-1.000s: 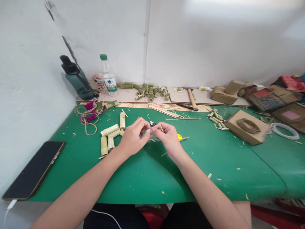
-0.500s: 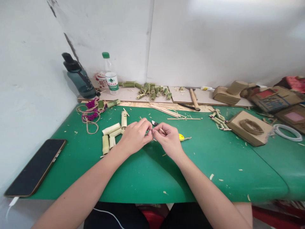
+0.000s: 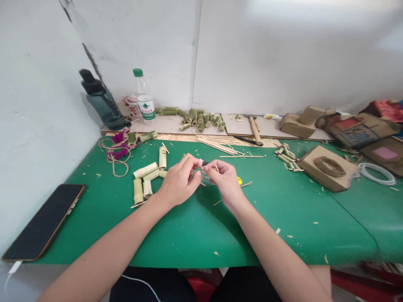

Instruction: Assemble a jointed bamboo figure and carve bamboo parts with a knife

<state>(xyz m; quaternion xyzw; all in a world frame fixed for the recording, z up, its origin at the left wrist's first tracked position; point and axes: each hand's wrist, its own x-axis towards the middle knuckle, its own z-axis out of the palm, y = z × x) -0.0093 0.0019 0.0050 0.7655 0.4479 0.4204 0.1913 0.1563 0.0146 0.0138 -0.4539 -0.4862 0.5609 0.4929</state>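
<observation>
Since the thin stick (image 3: 216, 168), pinched between thumb and forefinger of the right hand (image 3: 206, 168), should be light, stiff and liable to snap, grip it near mid-length; whether the left hand (image 3: 179, 180), fingers curled just beside, holds anything cannot be told.

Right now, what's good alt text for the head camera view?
A person's right hand holds a thin stick beside the left hand over a green tabletop; cut bamboo segments lie to the left, loose sticks and a wooden-handled hammer behind.
</observation>
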